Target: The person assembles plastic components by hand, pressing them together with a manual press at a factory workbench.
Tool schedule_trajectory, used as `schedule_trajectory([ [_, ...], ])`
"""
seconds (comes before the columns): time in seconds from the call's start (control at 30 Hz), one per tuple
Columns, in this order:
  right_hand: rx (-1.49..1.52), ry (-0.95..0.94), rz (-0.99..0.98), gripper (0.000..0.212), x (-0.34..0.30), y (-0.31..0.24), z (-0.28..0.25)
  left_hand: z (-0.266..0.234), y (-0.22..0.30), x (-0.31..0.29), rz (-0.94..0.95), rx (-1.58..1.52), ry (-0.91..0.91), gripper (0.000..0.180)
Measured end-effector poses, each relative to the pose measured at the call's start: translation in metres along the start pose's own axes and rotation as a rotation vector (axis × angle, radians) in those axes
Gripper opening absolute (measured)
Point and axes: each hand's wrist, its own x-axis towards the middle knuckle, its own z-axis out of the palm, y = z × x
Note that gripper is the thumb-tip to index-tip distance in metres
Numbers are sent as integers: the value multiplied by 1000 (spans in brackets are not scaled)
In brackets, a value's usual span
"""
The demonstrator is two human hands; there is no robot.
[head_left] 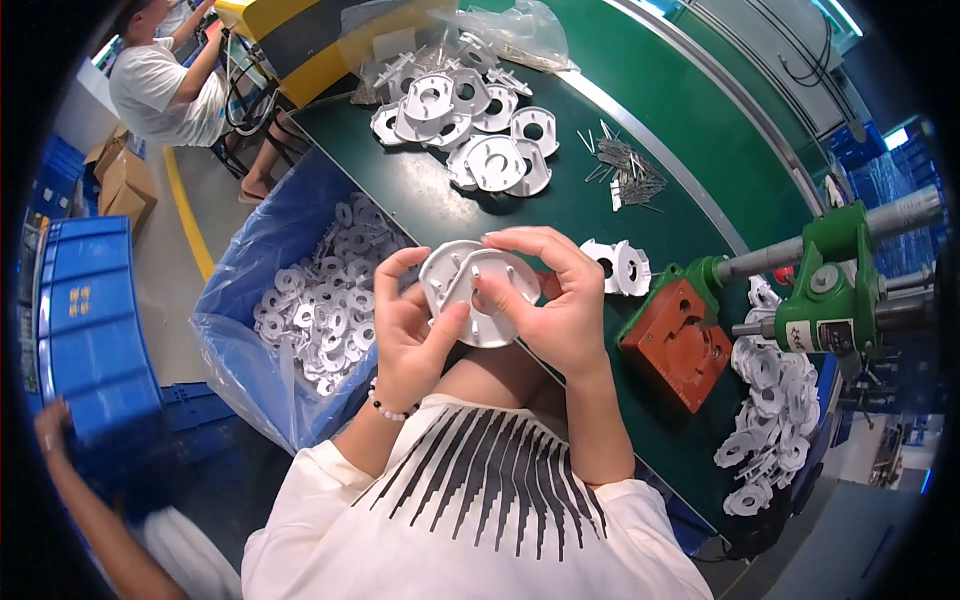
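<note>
Over my lap, two round white plastic parts overlap between my hands, each with small raised posts. My left hand [405, 330] grips the left plastic part [440, 272], thumb on its face and fingers behind. My right hand [562, 312] is closed on the right plastic part [497, 325], its thumb pressed near the centre hole. Whether the two parts are joined cannot be made out. Just right of my right hand, a pair of similar white parts [628, 268] lies on the green table, beside a reddish-brown fixture block [672, 350] under a green press [835, 285].
White parts [495, 160] and thin metal pins [632, 172] are spread over the far table [420, 190]. More parts [765, 420] pile up at right. A blue-lined bin [240, 325] full of parts stands at left. One person [165, 85] sits far left; another's arm [95, 520] reaches in lower left.
</note>
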Motion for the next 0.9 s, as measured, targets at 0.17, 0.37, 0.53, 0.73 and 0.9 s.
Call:
schedule_trajectory([
  [0.17,115,10,-239,38,-15,-14,-8,8,2,-16,294,235,24,56],
  [0.37,42,120,-347,31,-36,-21,-18,12,3,-22,703,572,14,55],
  [0.53,-29,174,-407,31,-40,-28,-21,14,7,-22,781,612,-63,54],
  [0.73,-39,157,-402,31,-41,-28,-25,12,2,-22,749,548,-84,56],
  [0.9,-226,110,-288,38,-34,-10,-29,3,-15,-22,461,469,172,59],
])
